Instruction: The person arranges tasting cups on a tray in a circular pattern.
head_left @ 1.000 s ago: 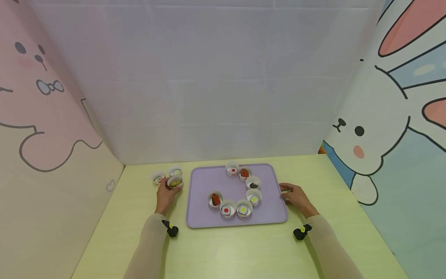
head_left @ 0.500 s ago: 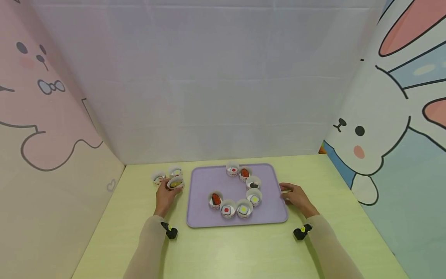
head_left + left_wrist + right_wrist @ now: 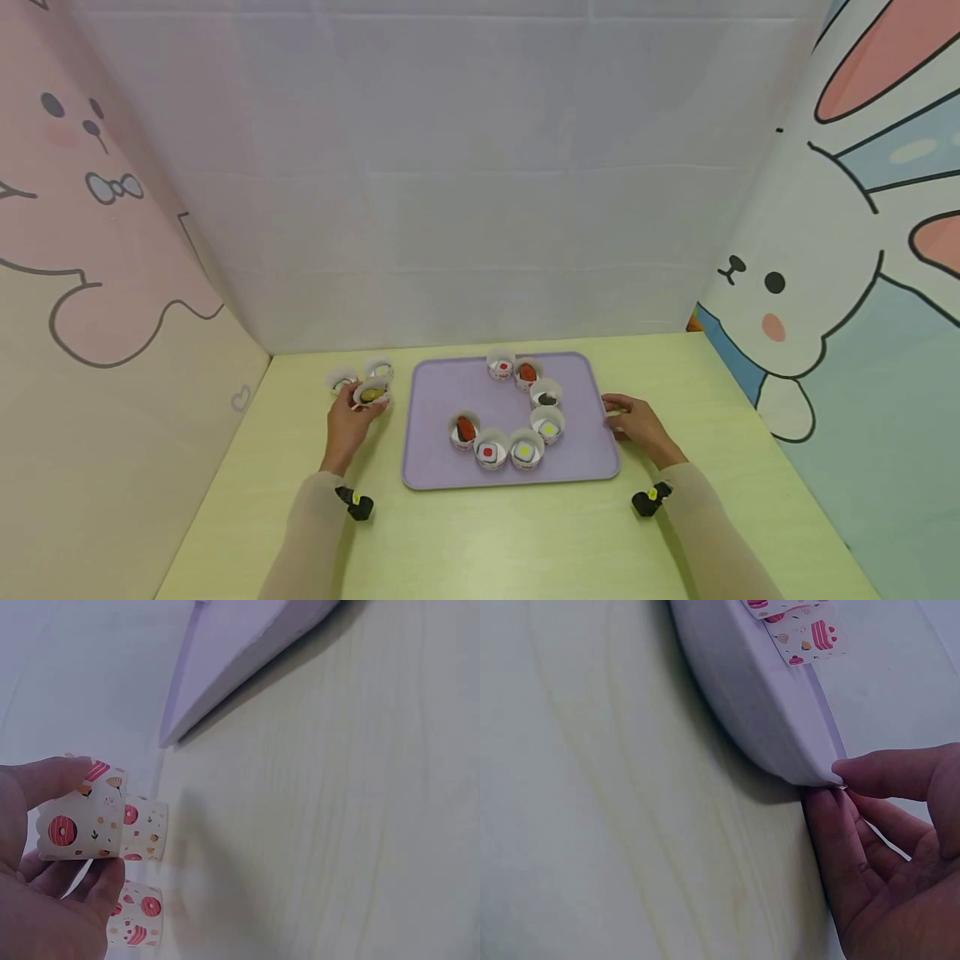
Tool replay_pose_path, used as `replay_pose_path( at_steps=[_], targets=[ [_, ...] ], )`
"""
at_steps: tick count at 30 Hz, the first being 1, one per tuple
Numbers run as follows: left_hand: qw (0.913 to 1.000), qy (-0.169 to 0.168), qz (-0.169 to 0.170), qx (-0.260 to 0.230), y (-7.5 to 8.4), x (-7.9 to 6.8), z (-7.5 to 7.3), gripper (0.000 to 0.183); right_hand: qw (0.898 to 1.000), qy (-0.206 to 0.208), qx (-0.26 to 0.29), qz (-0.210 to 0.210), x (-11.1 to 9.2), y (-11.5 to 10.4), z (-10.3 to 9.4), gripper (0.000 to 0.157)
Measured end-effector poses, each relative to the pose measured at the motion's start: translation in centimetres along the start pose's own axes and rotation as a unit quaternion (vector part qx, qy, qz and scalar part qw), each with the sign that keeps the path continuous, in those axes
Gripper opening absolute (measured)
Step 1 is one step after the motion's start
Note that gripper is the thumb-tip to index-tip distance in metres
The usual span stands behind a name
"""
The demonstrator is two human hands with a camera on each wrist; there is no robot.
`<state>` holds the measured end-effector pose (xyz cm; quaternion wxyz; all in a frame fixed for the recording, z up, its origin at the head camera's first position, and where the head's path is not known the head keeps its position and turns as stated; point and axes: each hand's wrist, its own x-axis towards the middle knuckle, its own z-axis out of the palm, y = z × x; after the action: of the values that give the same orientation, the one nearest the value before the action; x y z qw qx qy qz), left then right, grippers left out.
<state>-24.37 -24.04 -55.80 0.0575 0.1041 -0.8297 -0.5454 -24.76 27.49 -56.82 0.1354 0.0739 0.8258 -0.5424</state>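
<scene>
My left hand (image 3: 347, 429) grips a white paper cup (image 3: 372, 393) with something yellow-green inside, left of the lilac tray (image 3: 442, 392). In the left wrist view the thumb and fingers hold the printed cup (image 3: 82, 817) by its sides, and it appears raised off the table. Behind it stand two more cups, one (image 3: 378, 368) holding a white piece with a yellow-green centre, the other (image 3: 341, 380) partly hidden by the hand. My right hand (image 3: 640, 425) pinches the tray's right edge; in the right wrist view the thumb lies on the rim (image 3: 810, 761), fingers underneath.
Several paper cups with sushi-like pieces stand on the tray in a curved row, from a red-centred one (image 3: 501, 364) at the back to a red-topped one (image 3: 464, 430) at front left. A white curtain (image 3: 480, 208) hangs behind the pale yellow table (image 3: 487, 542).
My left hand has shifted slightly left with the paper cup, which now sits a little higher and tilts somewhat. The right hand and the tray have stayed in place.
</scene>
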Motion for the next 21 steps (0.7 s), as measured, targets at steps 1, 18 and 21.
replay_pose_path(
  at_steps=[1,18,21],
  targets=[
    [1.0,0.001,0.001,0.0,0.2,-0.1,-0.1,0.066,1.0,0.0,-0.001,0.0,0.0,0.0,0.0,0.054],
    [0.9991,-0.007,0.036,-0.019,4.3,-0.4,-0.8,0.068,1.0,0.004,-0.001,0.0,-0.1,0.1,0.1,0.054],
    [0.9988,-0.012,0.04,-0.025,5.0,-0.5,-0.6,0.067,1.0,0.004,-0.002,0.0,-0.1,0.0,0.1,0.053]
  ],
)
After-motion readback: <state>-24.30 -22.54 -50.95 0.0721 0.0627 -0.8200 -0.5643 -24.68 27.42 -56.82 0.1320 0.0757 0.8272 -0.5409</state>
